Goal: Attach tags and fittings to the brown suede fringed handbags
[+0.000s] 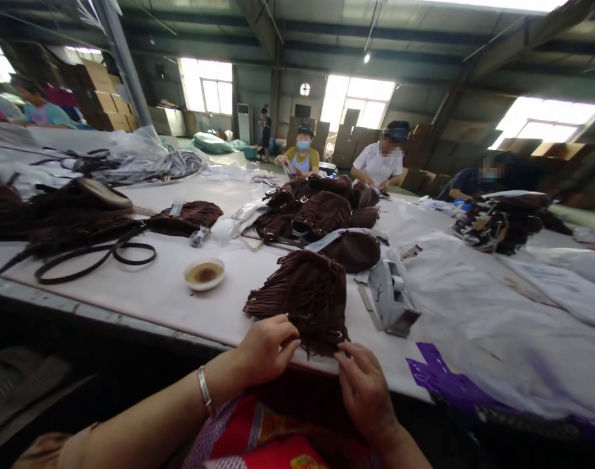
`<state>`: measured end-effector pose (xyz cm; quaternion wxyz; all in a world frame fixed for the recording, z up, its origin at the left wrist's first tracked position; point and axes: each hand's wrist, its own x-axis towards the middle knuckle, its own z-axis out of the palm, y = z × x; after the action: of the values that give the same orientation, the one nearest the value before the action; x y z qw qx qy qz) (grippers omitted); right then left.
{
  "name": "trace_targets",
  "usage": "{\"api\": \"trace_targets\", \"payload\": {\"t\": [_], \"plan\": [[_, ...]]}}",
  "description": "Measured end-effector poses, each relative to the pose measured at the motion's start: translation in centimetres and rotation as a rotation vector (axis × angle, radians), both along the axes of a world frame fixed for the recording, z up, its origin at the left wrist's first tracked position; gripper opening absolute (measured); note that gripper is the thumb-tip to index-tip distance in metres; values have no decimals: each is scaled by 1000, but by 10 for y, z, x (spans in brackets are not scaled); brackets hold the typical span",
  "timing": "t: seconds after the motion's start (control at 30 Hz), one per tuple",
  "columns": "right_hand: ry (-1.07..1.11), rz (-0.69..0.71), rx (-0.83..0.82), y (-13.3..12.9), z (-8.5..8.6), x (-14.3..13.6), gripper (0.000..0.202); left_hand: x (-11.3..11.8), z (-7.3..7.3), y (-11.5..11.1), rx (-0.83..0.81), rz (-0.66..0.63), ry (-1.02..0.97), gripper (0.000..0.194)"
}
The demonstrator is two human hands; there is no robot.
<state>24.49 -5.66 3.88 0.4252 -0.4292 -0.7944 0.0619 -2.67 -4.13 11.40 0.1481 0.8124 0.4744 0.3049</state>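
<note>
A dark brown fringed bag lies on the white table in front of me, its near edge at the table's front. My left hand is closed at the bag's near left side, thumb and fingers pinching its edge. At the near right corner, beside a small gold-coloured metal ring, my right hand pinches the bag's edge too. The exact bits between my fingertips are partly hidden. To the right of the bag stands a grey tape dispenser. A shallow dish with brown residue sits to the left.
More brown bags are piled behind. A looped dark strap and fringed bags lie left. Clear plastic sheets and a purple plastic bag cover the right. Co-workers are across the table.
</note>
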Motion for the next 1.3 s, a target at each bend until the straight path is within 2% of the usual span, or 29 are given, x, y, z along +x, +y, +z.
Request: {"api": "trace_targets", "payload": {"t": [0.07,0.17,0.23,0.33,0.43,0.53,0.6,0.67,0.83,0.93,1.0,1.07,1.13,1.2,1.3], "plan": [[-94,81,22,3,11,-6,33,-1,-16,-17,-34,36,21,16],[-260,150,2,15,24,-21,35,-8,-27,-13,-53,65,127,18],[-383,126,-8,27,25,-29,42,-12,-27,2,-70,0,223,18],[-453,-22,17,52,21,-30,53,-11,-22,33,-16,-35,244,28],[-389,-146,33,78,19,-20,52,-2,-20,62,-2,37,220,44],[-282,-201,52,91,27,-11,42,11,-25,76,-73,76,217,35],[-233,-160,73,93,38,-13,40,17,-31,76,-86,60,193,24],[-208,-78,75,94,51,-25,43,21,-37,72,-104,87,107,22],[-286,160,-23,115,74,-69,65,19,-41,73,-112,271,-112,23],[-407,190,-152,136,75,-83,83,18,-38,83,-85,312,-161,35],[-453,145,-255,147,70,-83,92,19,-36,91,-129,271,-137,53],[-457,113,-335,154,65,-78,99,22,-36,99,-194,214,-117,62],[-453,105,-378,156,61,-73,104,26,-39,107,-235,189,-124,58],[-486,102,-398,155,61,-71,107,29,-42,112,-254,200,-152,47],[-624,85,-390,151,69,-70,99,28,-50,115,-281,202,-229,32]]}}
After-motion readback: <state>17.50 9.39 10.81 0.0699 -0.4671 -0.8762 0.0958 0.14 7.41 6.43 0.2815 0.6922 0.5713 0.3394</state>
